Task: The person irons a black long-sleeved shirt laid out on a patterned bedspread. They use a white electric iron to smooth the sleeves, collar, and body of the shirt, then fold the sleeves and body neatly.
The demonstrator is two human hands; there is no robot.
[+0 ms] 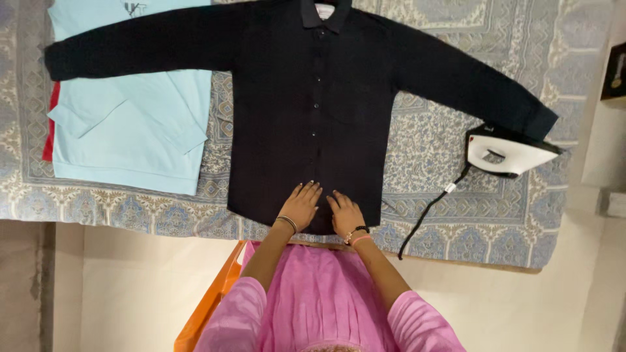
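The black shirt (306,111) lies flat, buttoned, sleeves spread, on the patterned cloth (443,163) covering the desk. The left hand (301,206) and right hand (345,213) press side by side on its bottom hem, fingers spread flat, gripping nothing. A folded light-blue shirt (130,130) lies left; a white iron (505,151) stands right.

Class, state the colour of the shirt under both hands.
Black shirt, seen best in the head view.
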